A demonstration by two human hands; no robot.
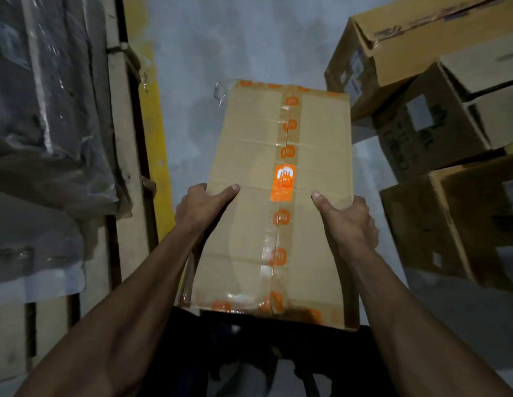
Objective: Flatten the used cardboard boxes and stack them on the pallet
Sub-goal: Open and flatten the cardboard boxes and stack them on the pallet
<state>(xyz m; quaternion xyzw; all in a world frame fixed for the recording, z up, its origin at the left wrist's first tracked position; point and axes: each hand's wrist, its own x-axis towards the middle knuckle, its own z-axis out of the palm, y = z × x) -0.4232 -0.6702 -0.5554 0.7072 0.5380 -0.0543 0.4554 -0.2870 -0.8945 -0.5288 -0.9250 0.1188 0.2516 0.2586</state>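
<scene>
Left hand and right hand grip a taped cardboard box.

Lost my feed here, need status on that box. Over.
Left hand and right hand grip the taped box by its sides. Seam still sealed, not flattened. Pallet left, more boxes right.

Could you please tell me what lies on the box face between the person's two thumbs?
In the head view, between the left hand and right hand gripping the box, the taped centre seam runs, with an orange logo sticker on it.
</scene>
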